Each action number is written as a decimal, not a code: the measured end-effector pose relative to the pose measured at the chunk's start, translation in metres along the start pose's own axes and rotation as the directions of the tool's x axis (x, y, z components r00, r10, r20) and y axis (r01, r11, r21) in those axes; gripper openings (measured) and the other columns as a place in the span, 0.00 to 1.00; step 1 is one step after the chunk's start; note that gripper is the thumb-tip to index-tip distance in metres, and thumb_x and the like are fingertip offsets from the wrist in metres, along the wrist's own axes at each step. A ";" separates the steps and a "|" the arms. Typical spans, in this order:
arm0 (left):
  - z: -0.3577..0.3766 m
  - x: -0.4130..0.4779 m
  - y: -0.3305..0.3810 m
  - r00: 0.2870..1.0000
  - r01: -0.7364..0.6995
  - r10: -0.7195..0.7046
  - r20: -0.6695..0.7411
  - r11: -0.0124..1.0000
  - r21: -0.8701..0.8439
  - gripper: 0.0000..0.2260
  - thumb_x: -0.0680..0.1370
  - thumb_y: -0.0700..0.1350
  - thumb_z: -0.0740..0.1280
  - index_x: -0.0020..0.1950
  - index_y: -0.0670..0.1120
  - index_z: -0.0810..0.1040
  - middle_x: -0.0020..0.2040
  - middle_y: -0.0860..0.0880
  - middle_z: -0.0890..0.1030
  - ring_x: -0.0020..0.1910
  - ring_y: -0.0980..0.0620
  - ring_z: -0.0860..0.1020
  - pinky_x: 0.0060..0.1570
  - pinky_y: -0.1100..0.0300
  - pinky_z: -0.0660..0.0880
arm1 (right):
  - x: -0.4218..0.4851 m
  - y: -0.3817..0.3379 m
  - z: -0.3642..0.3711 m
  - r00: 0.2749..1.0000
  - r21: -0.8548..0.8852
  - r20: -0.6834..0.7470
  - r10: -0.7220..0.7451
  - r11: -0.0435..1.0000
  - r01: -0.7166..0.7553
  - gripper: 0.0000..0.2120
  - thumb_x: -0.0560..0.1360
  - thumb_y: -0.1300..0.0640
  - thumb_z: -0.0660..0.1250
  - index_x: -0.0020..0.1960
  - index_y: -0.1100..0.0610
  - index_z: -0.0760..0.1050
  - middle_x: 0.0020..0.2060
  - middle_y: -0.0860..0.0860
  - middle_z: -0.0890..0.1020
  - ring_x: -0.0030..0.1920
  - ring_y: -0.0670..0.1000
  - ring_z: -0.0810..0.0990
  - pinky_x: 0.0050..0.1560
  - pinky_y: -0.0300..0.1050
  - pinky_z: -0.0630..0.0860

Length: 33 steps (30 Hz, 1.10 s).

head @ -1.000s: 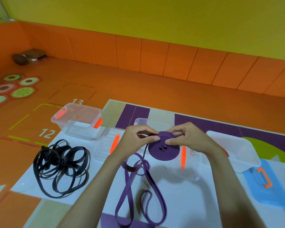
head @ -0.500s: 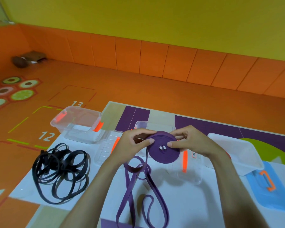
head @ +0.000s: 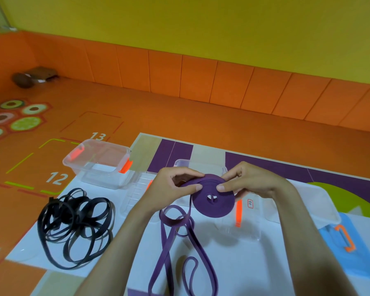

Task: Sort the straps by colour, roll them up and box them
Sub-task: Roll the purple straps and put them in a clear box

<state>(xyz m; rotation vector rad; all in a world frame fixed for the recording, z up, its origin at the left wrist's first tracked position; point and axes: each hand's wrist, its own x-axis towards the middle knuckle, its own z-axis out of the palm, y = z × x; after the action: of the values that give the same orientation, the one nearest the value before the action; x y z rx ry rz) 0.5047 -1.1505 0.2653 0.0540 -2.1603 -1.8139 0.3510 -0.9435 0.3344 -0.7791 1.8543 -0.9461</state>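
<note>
A purple strap [head: 214,201] is wound into a flat coil held above the mat. My left hand [head: 171,189] pinches the coil's left edge between thumb and fingers. My right hand [head: 250,182] pinches its right edge. The strap's loose tail [head: 169,248] hangs down and loops on the white mat toward me. A tangled heap of black straps [head: 73,225] lies on the mat at the left. A clear box with orange clips [head: 98,163] stands behind the black heap. A second clear box [head: 201,165] shows behind my hands.
A clear lid with an orange clip [head: 239,223] lies under the coil, another clear lid [head: 135,195] left of it. A white box [head: 320,204] and a blue lid with orange handle [head: 346,242] sit at the right. Orange floor surrounds the mat.
The coil has turned between my hands and taken up more strap. The loose tail on the mat has shifted slightly. Both hands keep their hold.
</note>
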 end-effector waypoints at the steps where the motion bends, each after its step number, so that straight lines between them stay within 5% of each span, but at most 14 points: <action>1: 0.000 0.000 -0.001 1.000 -0.001 0.001 0.007 1.000 -0.003 0.12 0.75 0.37 0.78 0.58 0.46 0.87 0.52 0.51 0.88 0.55 0.49 0.86 0.57 0.54 0.81 | 0.000 -0.001 0.000 1.000 -0.002 0.013 0.010 1.000 -0.010 0.09 0.77 0.56 0.76 0.56 0.57 0.88 0.49 0.59 0.89 0.51 0.56 0.88 0.45 0.43 0.83; 10: 0.004 0.005 -0.003 0.995 0.090 -0.090 0.034 0.996 0.002 0.12 0.72 0.39 0.81 0.54 0.47 0.89 0.48 0.50 0.89 0.49 0.49 0.87 0.54 0.50 0.83 | 0.001 -0.010 -0.003 0.993 -0.148 0.109 0.047 0.989 -0.031 0.13 0.75 0.60 0.78 0.59 0.54 0.87 0.52 0.55 0.89 0.55 0.56 0.87 0.56 0.54 0.85; 18: 0.013 0.005 -0.009 0.996 0.030 -0.041 -0.077 0.989 -0.143 0.09 0.73 0.37 0.79 0.52 0.46 0.90 0.49 0.48 0.87 0.51 0.49 0.85 0.53 0.59 0.80 | -0.004 0.000 0.004 0.998 -0.023 -0.051 -0.042 0.999 0.041 0.09 0.76 0.62 0.76 0.56 0.56 0.87 0.49 0.57 0.89 0.49 0.54 0.88 0.44 0.47 0.84; 22: 0.018 0.003 -0.010 0.988 0.098 -0.116 -0.098 0.981 -0.166 0.08 0.75 0.38 0.78 0.53 0.44 0.89 0.49 0.49 0.89 0.51 0.51 0.87 0.52 0.59 0.80 | -0.006 0.018 0.011 0.991 0.042 -0.130 -0.042 0.998 0.048 0.08 0.77 0.61 0.76 0.55 0.56 0.88 0.49 0.58 0.89 0.52 0.57 0.88 0.48 0.52 0.85; 27: 0.014 0.006 -0.015 0.973 0.231 -0.221 0.068 0.948 -0.221 0.12 0.78 0.41 0.75 0.62 0.46 0.86 0.57 0.48 0.87 0.60 0.48 0.84 0.64 0.52 0.78 | -0.013 0.034 0.012 0.974 0.107 -0.226 -0.022 0.993 0.047 0.10 0.76 0.61 0.76 0.57 0.58 0.86 0.50 0.58 0.89 0.53 0.58 0.88 0.53 0.57 0.85; 33: 0.029 0.021 -0.017 0.950 0.309 -0.279 0.144 0.910 -0.277 0.15 0.76 0.37 0.76 0.62 0.45 0.85 0.58 0.48 0.87 0.61 0.49 0.84 0.62 0.59 0.79 | -0.021 0.056 0.011 0.949 0.178 -0.315 -0.022 0.981 0.082 0.12 0.75 0.62 0.77 0.58 0.56 0.86 0.50 0.57 0.89 0.52 0.58 0.88 0.57 0.61 0.84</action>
<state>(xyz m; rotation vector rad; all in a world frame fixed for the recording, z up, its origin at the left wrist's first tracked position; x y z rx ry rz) 0.4746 -1.1313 0.2494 0.2356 -2.0048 -2.3429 0.3617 -0.9008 0.2923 -0.5893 1.9809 -1.3218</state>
